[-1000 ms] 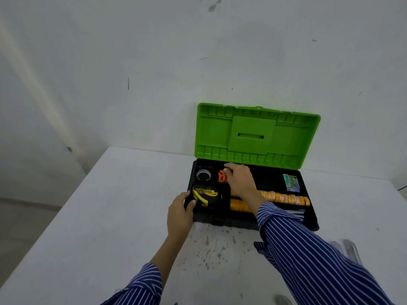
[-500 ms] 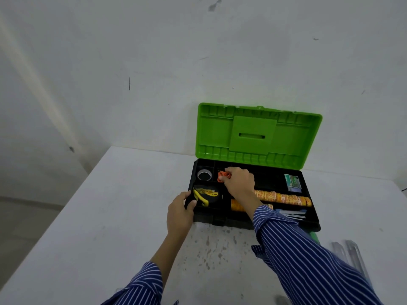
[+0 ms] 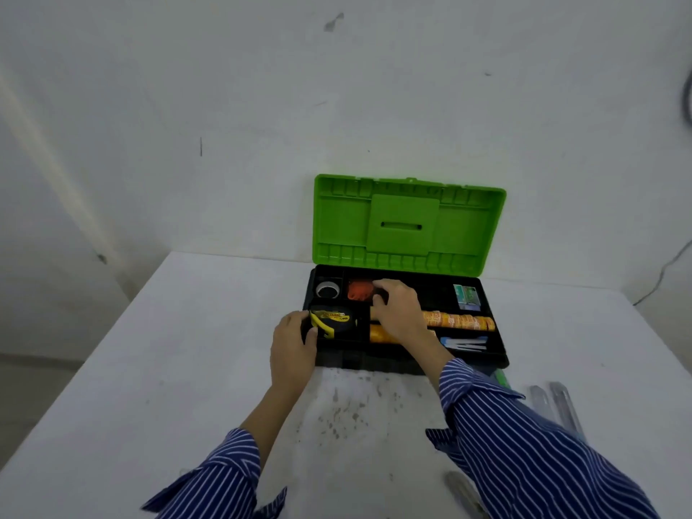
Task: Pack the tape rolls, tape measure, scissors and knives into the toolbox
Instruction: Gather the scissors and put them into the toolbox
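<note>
Head view shows the toolbox (image 3: pixel 404 359) open on the counter (image 3: pixel 209 368), green lid (image 3: pixel 408 222) upright. Left hand (image 3: pixel 292 350) holds the box's front-left corner, thumb beside the tape measure (image 3: pixel 331 322). Right hand (image 3: pixel 397 312) has its fingers curled at the orange-handled scissors (image 3: pixel 359 290) in a rear compartment; whether they pinch is unclear. Scissors look light and rigid: best taken by the handles.
</note>
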